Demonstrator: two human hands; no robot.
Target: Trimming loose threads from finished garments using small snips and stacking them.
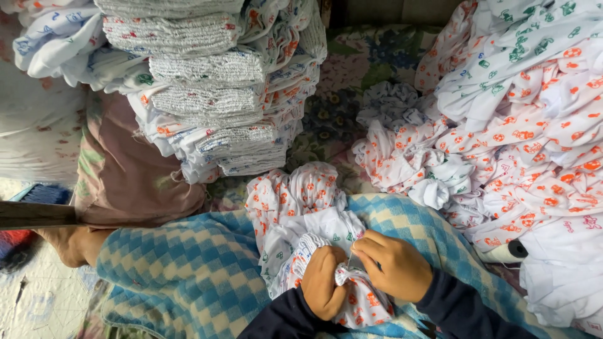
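Note:
A small white garment (301, 213) with orange and green prints lies bunched on my lap, over a blue-and-cream checked blanket (188, 263). My left hand (321, 282) is closed around a gathered fold of this cloth. My right hand (394, 263) pinches the same fold from the right, fingertips meeting the left hand at the cloth's edge. Both forearms wear dark sleeves. What the fingertips hold besides cloth is too small to tell.
A tall stack of folded printed garments (220, 94) stands at the upper left. A loose heap of similar white printed clothes (515, 125) fills the right side. Flowered fabric (352, 81) covers the surface between them. A brown cushion (138, 176) lies at left.

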